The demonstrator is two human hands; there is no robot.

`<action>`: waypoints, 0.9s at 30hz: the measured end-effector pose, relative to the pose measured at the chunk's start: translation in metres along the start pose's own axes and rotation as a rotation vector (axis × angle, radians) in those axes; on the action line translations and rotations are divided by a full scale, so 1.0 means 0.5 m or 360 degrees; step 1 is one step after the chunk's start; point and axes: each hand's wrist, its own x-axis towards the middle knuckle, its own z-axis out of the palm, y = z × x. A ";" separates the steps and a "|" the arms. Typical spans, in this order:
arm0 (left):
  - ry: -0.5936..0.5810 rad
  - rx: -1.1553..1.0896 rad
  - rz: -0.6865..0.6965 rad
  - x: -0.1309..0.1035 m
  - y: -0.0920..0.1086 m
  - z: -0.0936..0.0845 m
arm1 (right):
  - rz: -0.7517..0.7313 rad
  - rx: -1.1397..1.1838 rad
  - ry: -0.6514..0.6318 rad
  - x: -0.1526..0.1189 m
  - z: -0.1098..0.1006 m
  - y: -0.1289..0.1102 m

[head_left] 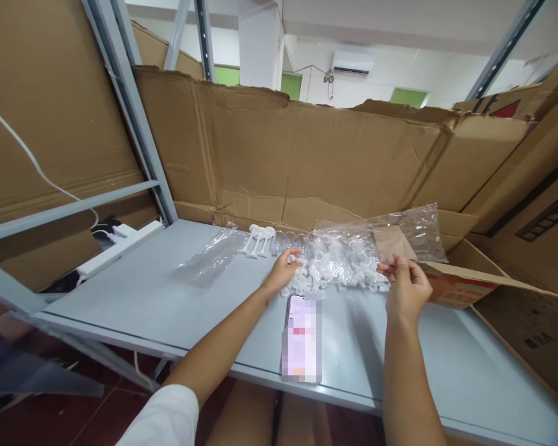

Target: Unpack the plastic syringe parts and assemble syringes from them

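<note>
My left hand (283, 272) is at the left edge of a pile of small white translucent plastic pieces (309, 282), its thumb and fingers curled towards each other; what lies between them is too small to make out. Just beyond it several clear plastic cylinders (288, 240) stand in a row, beside white plastic parts with long stems and round ends (260, 241). My right hand (408, 286) is raised at the pile's right end, thumb and fingers pinched together; anything in them is hidden. A clear plastic bag (337, 254) lies over the pile, its loose end (425, 232) behind my right hand.
A phone (302, 341) with its screen lit lies at the front edge of the grey table (214, 316). Another clear bag (214, 257) lies left. A white power strip (121, 248) runs along the left edge. An open cardboard box (465, 288) stands right; a cardboard wall (307, 155) closes the back.
</note>
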 end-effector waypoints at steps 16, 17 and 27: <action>-0.0423 0.0776 0.0537 0.012 -0.033 -0.010 | 0.0068 0.0041 -0.0045 -0.010 -0.003 0.006; -0.0435 0.0783 0.0531 0.013 -0.035 -0.010 | 0.0065 0.0047 -0.0050 -0.011 -0.003 0.005; -0.0296 0.0848 0.0469 0.011 -0.025 -0.013 | 0.0072 0.0040 -0.0049 -0.015 0.000 -0.001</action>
